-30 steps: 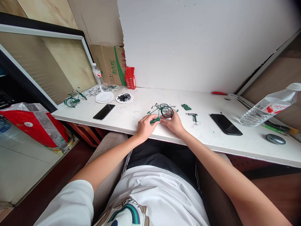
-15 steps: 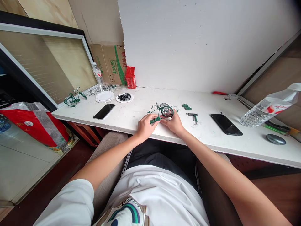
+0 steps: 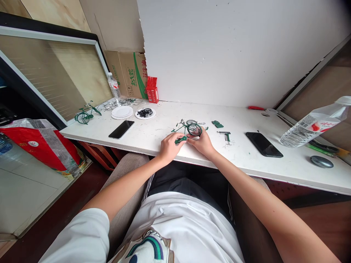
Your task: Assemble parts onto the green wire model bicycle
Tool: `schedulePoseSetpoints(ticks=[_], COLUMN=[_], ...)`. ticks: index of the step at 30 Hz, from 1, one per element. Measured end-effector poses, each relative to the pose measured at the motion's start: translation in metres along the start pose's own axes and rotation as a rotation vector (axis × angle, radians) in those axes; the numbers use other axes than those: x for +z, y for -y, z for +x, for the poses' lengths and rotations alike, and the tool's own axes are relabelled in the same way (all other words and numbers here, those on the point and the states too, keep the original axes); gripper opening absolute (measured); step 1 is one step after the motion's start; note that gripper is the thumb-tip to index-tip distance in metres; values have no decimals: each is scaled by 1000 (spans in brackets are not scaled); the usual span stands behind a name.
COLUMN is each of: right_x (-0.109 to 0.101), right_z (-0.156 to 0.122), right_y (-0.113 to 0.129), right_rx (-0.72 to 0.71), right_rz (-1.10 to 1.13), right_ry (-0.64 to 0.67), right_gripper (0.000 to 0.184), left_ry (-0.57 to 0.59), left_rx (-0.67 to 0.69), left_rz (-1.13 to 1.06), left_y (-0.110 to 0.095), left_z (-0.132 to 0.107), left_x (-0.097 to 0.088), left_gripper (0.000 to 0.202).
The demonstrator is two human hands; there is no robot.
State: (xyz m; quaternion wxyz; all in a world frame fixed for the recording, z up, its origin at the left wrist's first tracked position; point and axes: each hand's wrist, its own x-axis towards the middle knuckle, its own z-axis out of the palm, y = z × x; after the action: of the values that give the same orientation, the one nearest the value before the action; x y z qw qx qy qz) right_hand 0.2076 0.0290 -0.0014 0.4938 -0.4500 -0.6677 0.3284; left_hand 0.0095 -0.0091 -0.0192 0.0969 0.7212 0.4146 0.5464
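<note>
A small green model bicycle (image 3: pixel 189 128) with spoked wheels rests on the white table (image 3: pixel 241 160) near its front edge. My left hand (image 3: pixel 168 147) is closed on a green part (image 3: pixel 181 139) at the bicycle's near end. My right hand (image 3: pixel 203 142) is closed on the bicycle beside its dark wheel (image 3: pixel 194 129). Both hands' fingertips meet at the model. Loose green pieces (image 3: pixel 218 124) and a small green-and-metal part (image 3: pixel 226 135) lie just right of my right hand.
A finished green model bicycle (image 3: pixel 85 114) stands far left, with white plates (image 3: pixel 122 112) and a plate of black parts (image 3: pixel 145 113). Two black phones (image 3: pixel 121 129) (image 3: pixel 263 144) lie flat. A water bottle (image 3: pixel 314 124) lies at right; a cardboard box (image 3: pixel 128 75) and red carton (image 3: pixel 152 90) stand at the back.
</note>
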Motion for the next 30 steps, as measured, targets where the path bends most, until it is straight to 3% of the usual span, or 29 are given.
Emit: schedulePoseSetpoints(ticks=[20,26,30], right_x=[0,1,3], right_z=[1,-2,-5], right_y=[-4,3,8], right_rx=[3,-53,-93], right_rz=[7,-36,2], right_ry=[2,-35,-19], right_gripper=[56,50,50], left_ry=[4,19,24], left_rx=[-43,-3,-46], left_rz=[-45,-18,-72], left_y=[0,-3,-4], left_z=[1,5,9], left_x=[-1,-2,-3], left_gripper=[21,25,28])
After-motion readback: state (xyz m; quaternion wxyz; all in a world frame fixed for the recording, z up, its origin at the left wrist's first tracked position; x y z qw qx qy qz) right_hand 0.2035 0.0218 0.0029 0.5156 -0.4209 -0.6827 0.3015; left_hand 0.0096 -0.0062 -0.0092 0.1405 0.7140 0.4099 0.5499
